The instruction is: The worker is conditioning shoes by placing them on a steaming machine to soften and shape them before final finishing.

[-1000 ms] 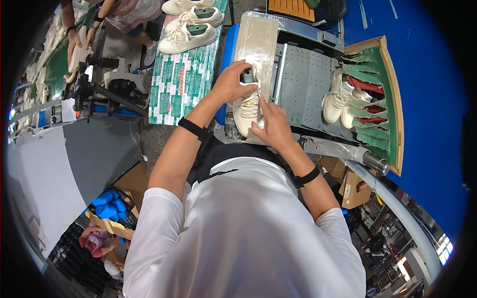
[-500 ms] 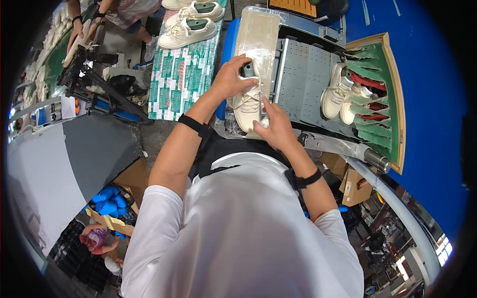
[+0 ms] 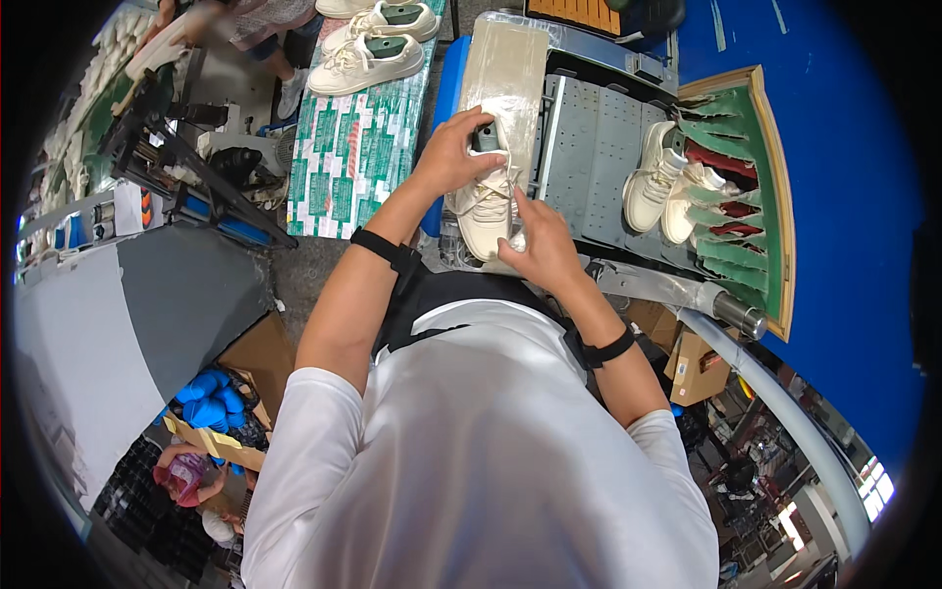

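Observation:
A cream lace-up sneaker (image 3: 485, 218) with a dark green insole rests on the pale board (image 3: 505, 61) before me, its toe toward my body. My left hand (image 3: 459, 155) is closed on it at the collar, fingers and thumb around the opening. At the right side of the same sneaker is my right hand (image 3: 543, 240), its index finger by the laces and its thumb near the toe. The remaining fingers of that hand are curled and partly hidden.
To the right, a pair of cream sneakers (image 3: 650, 185) lies on a metal conveyor (image 3: 587, 147) by a slit green curtain (image 3: 763, 182). More sneakers (image 3: 365, 67) stand on a taped green-and-white surface (image 3: 339, 162) at left. A co-worker's blurred arm (image 3: 191, 27) shows at upper left.
My hands keep nearly the same hold on the sneaker, and the view has shifted slightly. The conveyor pair has come a little out from the curtain. The co-worker's hands have moved up.

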The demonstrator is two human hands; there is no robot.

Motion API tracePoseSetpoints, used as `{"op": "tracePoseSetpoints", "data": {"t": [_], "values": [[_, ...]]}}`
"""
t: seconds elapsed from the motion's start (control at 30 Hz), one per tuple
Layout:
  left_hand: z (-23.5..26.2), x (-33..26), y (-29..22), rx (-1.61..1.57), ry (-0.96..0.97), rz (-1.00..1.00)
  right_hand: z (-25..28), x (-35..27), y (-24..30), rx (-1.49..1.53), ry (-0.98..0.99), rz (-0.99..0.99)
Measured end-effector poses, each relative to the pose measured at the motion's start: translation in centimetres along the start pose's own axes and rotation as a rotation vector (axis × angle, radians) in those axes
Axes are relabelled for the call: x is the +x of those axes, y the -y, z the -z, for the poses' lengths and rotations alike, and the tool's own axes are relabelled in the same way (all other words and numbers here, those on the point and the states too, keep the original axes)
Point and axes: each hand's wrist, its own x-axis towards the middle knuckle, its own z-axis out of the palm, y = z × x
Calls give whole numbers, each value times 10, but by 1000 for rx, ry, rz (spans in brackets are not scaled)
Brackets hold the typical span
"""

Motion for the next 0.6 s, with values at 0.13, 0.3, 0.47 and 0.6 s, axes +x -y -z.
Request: {"op": "tracePoseSetpoints", "data": {"t": [0.13, 0.3, 0.47, 0.6], "values": [[9, 0, 7, -97, 7, 66, 29, -64, -12, -239, 64, -111], [-2, 0, 2, 67, -7, 0, 40, -63, -5, -102, 15, -65], [-4, 0, 5, -3, -15, 6, 6, 1, 6, -39, 5, -16], [-2, -1, 7, 4, -15, 11, 9, -4, 9, -110, 77, 23]]}}
